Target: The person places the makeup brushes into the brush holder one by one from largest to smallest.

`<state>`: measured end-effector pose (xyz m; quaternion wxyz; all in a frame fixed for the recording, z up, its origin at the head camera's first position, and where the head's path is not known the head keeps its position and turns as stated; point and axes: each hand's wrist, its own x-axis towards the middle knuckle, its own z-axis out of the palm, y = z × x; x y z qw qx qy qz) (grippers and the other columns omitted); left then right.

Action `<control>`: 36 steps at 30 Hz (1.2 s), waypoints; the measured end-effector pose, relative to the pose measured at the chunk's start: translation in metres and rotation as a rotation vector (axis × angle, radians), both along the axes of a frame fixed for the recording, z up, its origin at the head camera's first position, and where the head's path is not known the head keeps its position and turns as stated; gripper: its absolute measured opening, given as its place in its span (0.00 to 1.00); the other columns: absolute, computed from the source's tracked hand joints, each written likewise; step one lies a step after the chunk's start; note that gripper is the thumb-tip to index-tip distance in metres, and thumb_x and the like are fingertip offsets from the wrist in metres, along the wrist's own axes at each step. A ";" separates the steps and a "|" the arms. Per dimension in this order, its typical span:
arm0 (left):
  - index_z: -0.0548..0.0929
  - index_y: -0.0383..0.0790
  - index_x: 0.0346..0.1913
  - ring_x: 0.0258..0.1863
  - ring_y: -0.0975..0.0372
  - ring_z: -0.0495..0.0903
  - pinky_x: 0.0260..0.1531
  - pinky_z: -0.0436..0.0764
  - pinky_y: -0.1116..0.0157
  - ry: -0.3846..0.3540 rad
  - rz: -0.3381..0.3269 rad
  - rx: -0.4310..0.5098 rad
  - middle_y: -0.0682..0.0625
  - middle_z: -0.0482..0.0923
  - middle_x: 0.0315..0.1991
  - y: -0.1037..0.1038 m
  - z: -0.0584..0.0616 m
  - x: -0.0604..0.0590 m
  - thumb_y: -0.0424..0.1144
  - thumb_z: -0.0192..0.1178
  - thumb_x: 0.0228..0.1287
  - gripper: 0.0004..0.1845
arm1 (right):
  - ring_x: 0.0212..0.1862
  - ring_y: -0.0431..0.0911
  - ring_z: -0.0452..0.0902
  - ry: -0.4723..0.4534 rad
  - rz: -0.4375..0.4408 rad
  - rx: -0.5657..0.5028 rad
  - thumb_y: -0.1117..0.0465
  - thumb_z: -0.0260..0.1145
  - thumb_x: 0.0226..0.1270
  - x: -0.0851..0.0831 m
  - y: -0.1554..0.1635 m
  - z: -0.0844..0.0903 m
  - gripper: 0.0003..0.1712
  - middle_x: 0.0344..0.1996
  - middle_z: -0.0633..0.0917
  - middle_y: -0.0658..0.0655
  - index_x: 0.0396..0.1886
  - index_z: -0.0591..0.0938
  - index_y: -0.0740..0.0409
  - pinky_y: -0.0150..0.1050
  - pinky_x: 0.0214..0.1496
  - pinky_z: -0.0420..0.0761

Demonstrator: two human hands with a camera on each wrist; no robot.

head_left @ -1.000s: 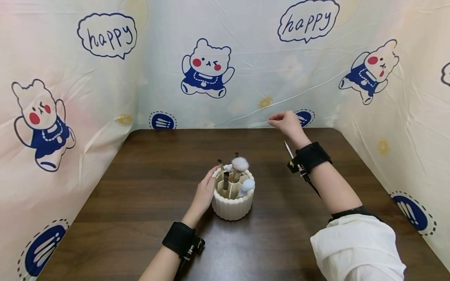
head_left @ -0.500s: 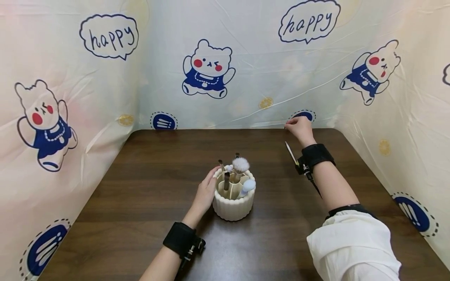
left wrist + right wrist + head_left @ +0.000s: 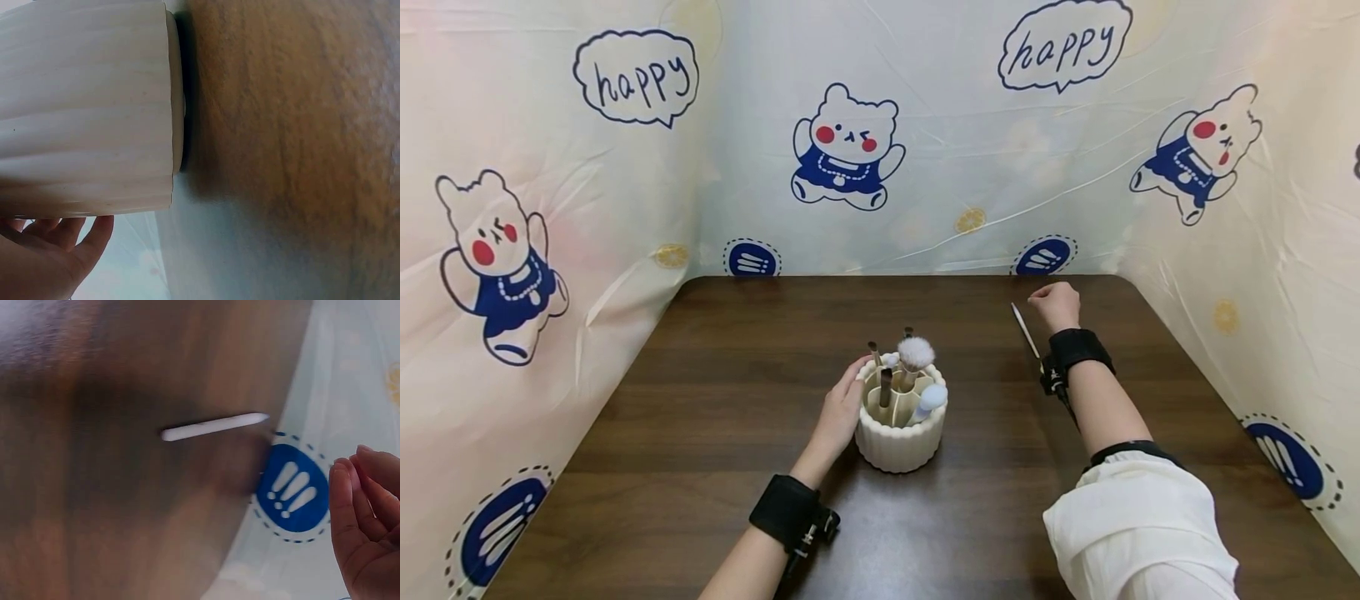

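A cream fluted makeup brush holder [image 3: 898, 446] stands upright on the table, with several makeup brushes in its compartments. Among them are a fluffy white-tipped brush [image 3: 916, 354] and one with a pale blue head [image 3: 932, 397]. My left hand [image 3: 838, 408] holds the holder's left side; its fingers also show against the fluted wall in the left wrist view. Over the far right of the table is my right hand [image 3: 1057, 305], fingers bent, fingertips close to the thumb, nothing held. Just left of it lies a slim white stick with a pointed tip [image 3: 212, 427], apart from the fingers.
The dark wood table [image 3: 722, 367] is surrounded by a printed curtain [image 3: 925, 167] at the back and both sides. Its back edge lies just behind my right hand. Black camera straps [image 3: 784, 510] circle both wrists.
My right hand has moved right, then down and back toward me from the table's far edge. The left hand and the brush holder have stayed in place, and the white stick has not moved.
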<state>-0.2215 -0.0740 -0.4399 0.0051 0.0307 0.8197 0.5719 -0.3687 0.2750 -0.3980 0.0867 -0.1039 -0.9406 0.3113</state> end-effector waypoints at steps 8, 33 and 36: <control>0.67 0.52 0.69 0.24 0.58 0.66 0.51 0.67 0.56 -0.003 -0.010 0.003 0.45 0.73 0.33 0.001 0.000 0.002 0.42 0.36 0.72 0.25 | 0.53 0.65 0.76 -0.016 -0.007 0.023 0.64 0.59 0.60 0.000 0.005 -0.029 0.15 0.45 0.84 0.70 0.39 0.85 0.71 0.53 0.62 0.72; 0.69 0.51 0.68 0.22 0.61 0.58 0.44 0.67 0.58 0.007 0.003 -0.017 0.48 0.64 0.27 0.000 0.001 0.002 0.41 0.37 0.71 0.25 | 0.46 0.64 0.78 -0.125 -0.011 0.027 0.63 0.63 0.61 0.003 0.002 -0.055 0.16 0.43 0.84 0.72 0.40 0.84 0.74 0.53 0.53 0.77; 0.68 0.53 0.68 0.19 0.62 0.55 0.37 0.67 0.62 0.001 0.003 -0.018 0.50 0.59 0.22 0.000 0.002 0.002 0.42 0.37 0.71 0.25 | 0.47 0.65 0.78 -0.124 -0.015 0.039 0.64 0.64 0.61 0.001 0.002 -0.058 0.15 0.43 0.84 0.72 0.40 0.84 0.74 0.54 0.54 0.77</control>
